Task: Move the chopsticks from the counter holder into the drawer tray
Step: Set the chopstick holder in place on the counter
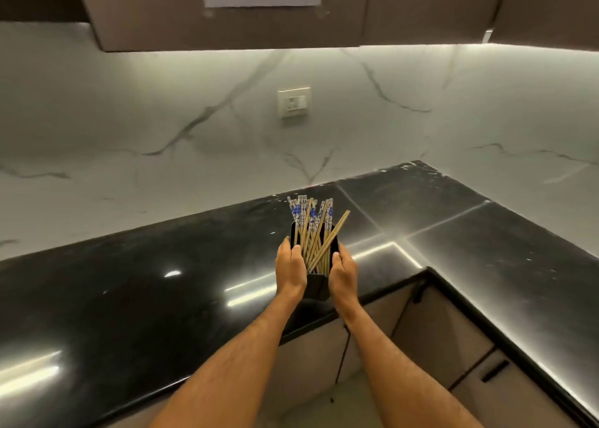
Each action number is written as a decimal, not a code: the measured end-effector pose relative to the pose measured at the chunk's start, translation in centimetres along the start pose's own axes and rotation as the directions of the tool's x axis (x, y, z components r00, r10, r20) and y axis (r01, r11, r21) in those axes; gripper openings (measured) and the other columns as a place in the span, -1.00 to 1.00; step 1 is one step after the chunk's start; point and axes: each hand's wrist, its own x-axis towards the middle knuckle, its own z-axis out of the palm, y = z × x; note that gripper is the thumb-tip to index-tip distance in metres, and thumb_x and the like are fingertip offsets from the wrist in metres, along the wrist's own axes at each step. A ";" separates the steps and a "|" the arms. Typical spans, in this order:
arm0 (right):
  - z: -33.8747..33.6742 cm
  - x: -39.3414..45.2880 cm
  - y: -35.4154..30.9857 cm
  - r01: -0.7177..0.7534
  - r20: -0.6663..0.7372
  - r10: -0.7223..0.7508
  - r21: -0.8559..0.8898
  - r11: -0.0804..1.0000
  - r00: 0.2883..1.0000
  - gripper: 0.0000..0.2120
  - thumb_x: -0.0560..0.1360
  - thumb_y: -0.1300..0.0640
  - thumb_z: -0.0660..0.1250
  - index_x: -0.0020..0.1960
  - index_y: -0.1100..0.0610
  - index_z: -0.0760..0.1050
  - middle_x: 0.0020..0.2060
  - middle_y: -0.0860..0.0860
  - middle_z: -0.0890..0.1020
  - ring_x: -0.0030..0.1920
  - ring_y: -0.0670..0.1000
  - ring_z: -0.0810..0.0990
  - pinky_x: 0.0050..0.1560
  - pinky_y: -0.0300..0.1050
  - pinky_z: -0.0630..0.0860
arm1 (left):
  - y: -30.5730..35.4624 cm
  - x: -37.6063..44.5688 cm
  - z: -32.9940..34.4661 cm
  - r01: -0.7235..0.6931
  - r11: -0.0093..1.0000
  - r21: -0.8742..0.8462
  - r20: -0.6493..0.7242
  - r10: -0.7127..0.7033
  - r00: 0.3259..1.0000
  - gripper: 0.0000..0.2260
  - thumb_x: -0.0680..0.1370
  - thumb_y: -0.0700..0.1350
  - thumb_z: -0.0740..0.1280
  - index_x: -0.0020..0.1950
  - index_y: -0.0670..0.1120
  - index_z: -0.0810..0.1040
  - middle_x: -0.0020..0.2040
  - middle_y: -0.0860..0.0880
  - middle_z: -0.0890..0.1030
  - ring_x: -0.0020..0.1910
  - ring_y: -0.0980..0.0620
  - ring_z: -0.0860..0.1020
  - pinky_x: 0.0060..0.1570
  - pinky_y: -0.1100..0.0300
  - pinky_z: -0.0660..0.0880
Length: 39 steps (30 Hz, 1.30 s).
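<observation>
Your left hand (290,268) and right hand (343,271) clasp black holder (316,286) from both sides, fingers curled round it, over counter (129,281) front edge. Chopsticks (312,229) inside, bundle leaning away from you, tips down.

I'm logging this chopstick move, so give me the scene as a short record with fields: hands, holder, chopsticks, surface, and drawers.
left hand: left hand grips the holder's left side
right hand: right hand grips its right side
holder: black holder, tilted away from the person
chopsticks: chopsticks all in the holder, loosely fanned, some with blue-patterned tops
surface: black counter under the holder; contact cannot be told
drawers: drawers shut, no tray visible
</observation>
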 end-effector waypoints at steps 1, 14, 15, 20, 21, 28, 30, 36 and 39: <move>2.3 -1.0 -0.1 -0.007 0.049 0.007 0.008 1.000 0.999 -0.64 0.69 0.27 0.02 0.24 0.06 0.56 0.11 0.05 0.68 0.14 0.01 0.65 0.21 0.02 0.61 | -0.3 -0.1 -2.6 0.005 1.000 -0.001 -0.043 -0.005 0.999 -0.71 0.69 -0.14 0.08 0.21 -0.11 0.58 0.16 -0.15 0.62 0.15 -0.09 0.60 0.24 -0.17 0.55; 29.0 -15.0 -0.7 -0.066 0.398 0.041 0.048 0.997 0.917 -0.67 0.72 0.22 0.04 0.31 0.10 0.54 0.14 0.05 0.67 0.20 0.02 0.64 0.28 0.18 0.57 | -4.9 -1.6 -32.9 0.046 0.999 -0.018 -0.395 -0.049 0.917 -0.77 0.67 -0.09 0.14 0.09 0.04 0.60 -0.02 0.05 0.69 -0.01 0.13 0.67 -0.01 0.18 0.57; 31.0 -16.2 -0.6 -0.067 0.415 0.042 0.044 0.997 0.909 -0.67 0.72 0.21 0.04 0.31 0.10 0.54 0.14 0.05 0.67 0.20 0.02 0.64 0.29 0.18 0.57 | -5.4 -1.7 -35.3 0.048 0.999 -0.018 -0.414 -0.051 0.909 -0.77 0.67 -0.10 0.15 0.07 0.04 0.60 -0.04 0.05 0.69 -0.05 0.15 0.67 -0.03 0.19 0.56; 39.6 -21.2 0.1 -0.106 0.463 0.073 0.047 0.993 0.884 -0.66 0.71 0.23 0.04 0.29 0.09 0.55 0.12 0.02 0.69 0.15 -0.03 0.67 0.26 0.11 0.60 | -8.1 -2.0 -44.9 0.048 0.998 -0.046 -0.454 -0.064 0.888 -0.78 0.65 -0.09 0.18 0.13 0.03 0.62 0.02 0.03 0.68 0.00 0.13 0.66 0.05 0.15 0.57; 40.9 -21.9 0.3 -0.117 0.462 0.081 0.049 0.992 0.883 -0.66 0.71 0.23 0.04 0.27 0.09 0.55 0.10 0.03 0.69 0.13 -0.03 0.68 0.25 0.10 0.60 | -8.7 -1.9 -46.3 0.048 0.998 -0.046 -0.457 -0.064 0.887 -0.78 0.65 -0.10 0.19 0.13 0.02 0.62 0.04 0.01 0.67 0.02 0.11 0.65 0.07 0.13 0.57; 46.6 -24.3 2.5 -0.138 0.450 0.127 -0.010 0.990 0.884 -0.64 0.69 0.26 0.03 0.27 0.11 0.56 0.12 0.06 0.67 0.16 0.00 0.66 0.27 0.13 0.58 | -12.5 -0.4 -52.1 0.091 0.995 -0.051 -0.430 -0.104 0.897 -0.75 0.66 -0.14 0.15 0.06 0.06 0.61 0.03 -0.01 0.67 0.01 0.10 0.63 -0.06 0.24 0.51; 47.6 -24.4 3.1 -0.133 0.451 0.135 -0.036 0.990 0.882 -0.63 0.68 0.27 0.03 0.28 0.10 0.56 0.14 0.05 0.66 0.18 0.00 0.64 0.30 0.13 0.56 | -13.4 0.1 -52.9 0.103 0.993 -0.061 -0.426 -0.119 0.897 -0.75 0.65 -0.16 0.14 0.09 0.03 0.61 0.03 -0.03 0.66 0.03 0.07 0.63 -0.06 0.23 0.51; 49.7 -23.8 3.8 -0.123 0.415 0.153 -0.098 0.988 0.897 -0.63 0.68 0.25 0.04 0.34 0.10 0.54 0.18 0.03 0.65 0.22 -0.02 0.61 0.37 0.11 0.51 | -14.6 1.6 -54.2 0.129 0.988 -0.089 -0.413 -0.154 0.897 -0.74 0.66 -0.16 0.13 0.13 0.01 0.60 0.07 -0.06 0.65 0.06 0.02 0.63 0.07 0.12 0.56; 50.2 -23.4 3.9 -0.123 0.386 0.161 -0.121 0.985 0.908 -0.63 0.69 0.25 0.05 0.39 0.13 0.51 0.22 0.04 0.63 0.25 -0.04 0.59 0.41 0.08 0.48 | -14.6 2.3 -54.6 0.123 0.988 -0.096 -0.401 -0.152 0.903 -0.73 0.66 -0.16 0.13 0.19 -0.04 0.60 0.12 -0.09 0.64 0.10 0.00 0.61 0.19 0.01 0.56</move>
